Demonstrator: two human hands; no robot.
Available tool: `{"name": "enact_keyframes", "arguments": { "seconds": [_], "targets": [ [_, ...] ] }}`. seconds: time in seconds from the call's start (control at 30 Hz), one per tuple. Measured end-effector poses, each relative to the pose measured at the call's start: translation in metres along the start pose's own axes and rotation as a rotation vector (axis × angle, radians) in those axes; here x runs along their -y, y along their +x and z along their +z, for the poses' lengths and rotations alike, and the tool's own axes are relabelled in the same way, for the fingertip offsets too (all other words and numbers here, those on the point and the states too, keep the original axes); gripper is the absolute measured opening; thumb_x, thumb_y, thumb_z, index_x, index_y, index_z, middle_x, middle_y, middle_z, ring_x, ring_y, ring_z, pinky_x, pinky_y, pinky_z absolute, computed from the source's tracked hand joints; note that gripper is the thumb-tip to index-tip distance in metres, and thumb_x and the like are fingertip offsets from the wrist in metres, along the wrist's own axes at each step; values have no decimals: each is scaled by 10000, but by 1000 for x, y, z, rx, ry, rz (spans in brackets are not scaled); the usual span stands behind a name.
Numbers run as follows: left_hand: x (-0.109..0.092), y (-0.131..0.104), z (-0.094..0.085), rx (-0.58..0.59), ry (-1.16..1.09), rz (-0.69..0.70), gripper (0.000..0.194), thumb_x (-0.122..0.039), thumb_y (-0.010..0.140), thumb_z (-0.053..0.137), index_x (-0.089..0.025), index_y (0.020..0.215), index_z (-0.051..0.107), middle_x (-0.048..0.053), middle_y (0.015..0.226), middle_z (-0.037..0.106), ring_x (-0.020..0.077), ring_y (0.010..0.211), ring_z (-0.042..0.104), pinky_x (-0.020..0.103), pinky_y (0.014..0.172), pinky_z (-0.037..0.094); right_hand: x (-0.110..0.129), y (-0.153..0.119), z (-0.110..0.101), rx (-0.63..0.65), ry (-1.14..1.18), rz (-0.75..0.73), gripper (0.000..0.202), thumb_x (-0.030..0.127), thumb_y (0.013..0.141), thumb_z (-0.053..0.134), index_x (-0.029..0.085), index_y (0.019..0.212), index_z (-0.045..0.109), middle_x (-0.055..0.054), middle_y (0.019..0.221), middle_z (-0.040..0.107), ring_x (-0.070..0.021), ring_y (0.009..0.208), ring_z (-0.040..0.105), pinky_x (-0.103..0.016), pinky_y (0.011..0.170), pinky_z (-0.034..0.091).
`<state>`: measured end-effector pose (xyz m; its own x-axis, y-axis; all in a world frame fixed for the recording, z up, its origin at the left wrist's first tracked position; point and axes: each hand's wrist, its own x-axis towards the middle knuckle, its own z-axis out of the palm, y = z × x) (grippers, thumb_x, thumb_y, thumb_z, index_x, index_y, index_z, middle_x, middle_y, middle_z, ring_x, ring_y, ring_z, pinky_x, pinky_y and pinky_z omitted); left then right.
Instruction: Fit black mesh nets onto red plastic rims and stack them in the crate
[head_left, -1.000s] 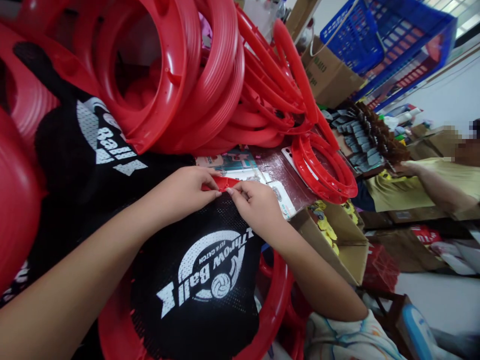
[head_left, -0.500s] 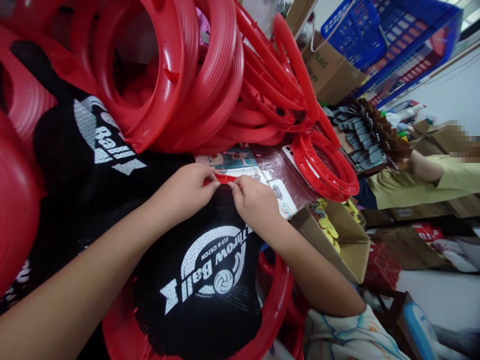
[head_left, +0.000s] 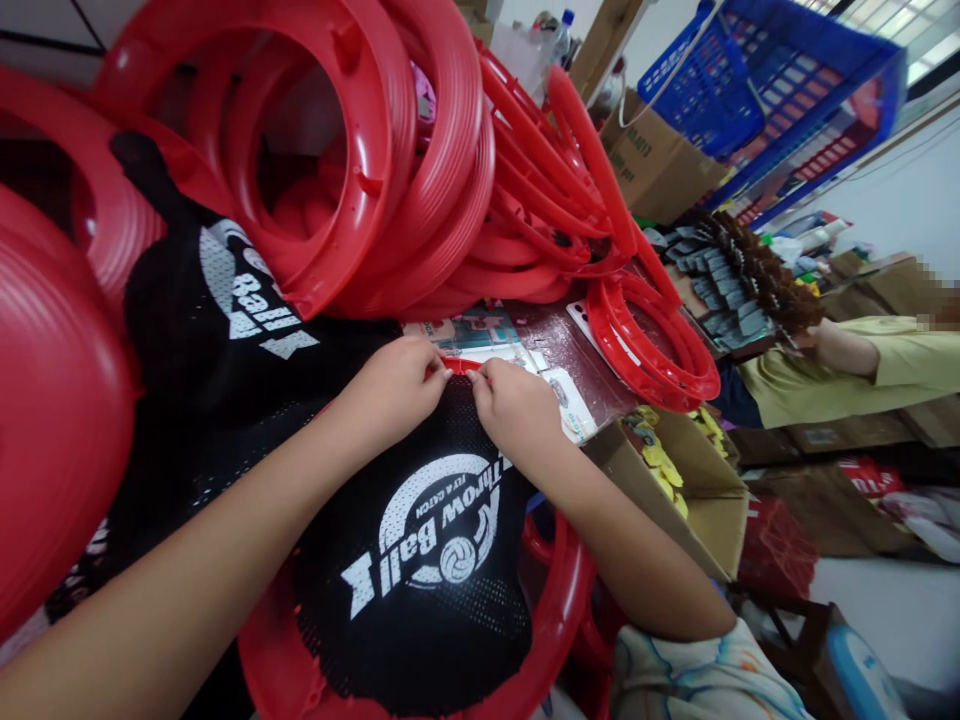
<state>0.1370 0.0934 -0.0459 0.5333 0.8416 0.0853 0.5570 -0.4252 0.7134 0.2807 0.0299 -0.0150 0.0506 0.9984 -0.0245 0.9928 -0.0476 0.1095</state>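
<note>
A black mesh cloth (head_left: 420,640) with white "Throw Ball" print lies over a large red plastic ring (head_left: 555,610). At its far edge my left hand (head_left: 401,385) pinches the cloth's rim against the red ring edge. Close beside it on the right, my right hand (head_left: 517,405) pinches the same edge, its thumb and finger together. A short stretch of red rim shows between the two hands. Another printed black cloth (head_left: 187,370) lies to the left, under and beyond my left forearm.
Red rings (head_left: 337,230) are piled behind and at the left. Smaller red rings (head_left: 652,340) rest on the dark table (head_left: 551,330). An open carton (head_left: 712,510) holds yellow pieces. At the right are blue baskets (head_left: 705,90) and a person's yellow sleeve (head_left: 907,365).
The whole view has shifted slightly, so the rings and cloths at the left appear lower and further right. Both hands still pinch the cloth's edge, with little change between them.
</note>
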Motion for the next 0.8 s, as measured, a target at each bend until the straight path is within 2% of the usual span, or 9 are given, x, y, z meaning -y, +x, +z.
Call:
{"name": "enact_keyframes", "arguments": {
  "seconds": [0.4,0.5,0.6,0.8],
  "targets": [
    [-3,3,2,-24,34,-42,211,-216,780,497,-150,668,663,115,828,695,254,815,646,385,768,514,0,-4,-3,-16,-54,-47,328,309,989,336,150,984,623,-114,867,714,-249,790,687,-305,626,423],
    [-2,3,4,-19,37,-18,172,-215,827,546,-134,722,655,85,857,680,211,835,634,381,796,513,-2,-6,-3,-29,-73,-66,337,316,991,335,148,981,628,-117,878,712,-247,799,687,-300,635,428],
    [0,3,6,-9,36,9,185,-291,883,588,-132,799,634,48,912,666,178,897,625,393,842,512,-4,-8,-2,-44,-84,-89,344,303,993,331,139,977,633,-123,883,711,-237,806,683,-292,650,427],
    [3,4,10,13,34,19,231,-348,907,570,-143,995,631,65,1039,654,194,956,624,420,860,523,-7,-11,-1,-68,-108,-125,339,255,987,332,124,951,643,-137,872,712,-228,805,680,-280,650,422]
  ]
}}
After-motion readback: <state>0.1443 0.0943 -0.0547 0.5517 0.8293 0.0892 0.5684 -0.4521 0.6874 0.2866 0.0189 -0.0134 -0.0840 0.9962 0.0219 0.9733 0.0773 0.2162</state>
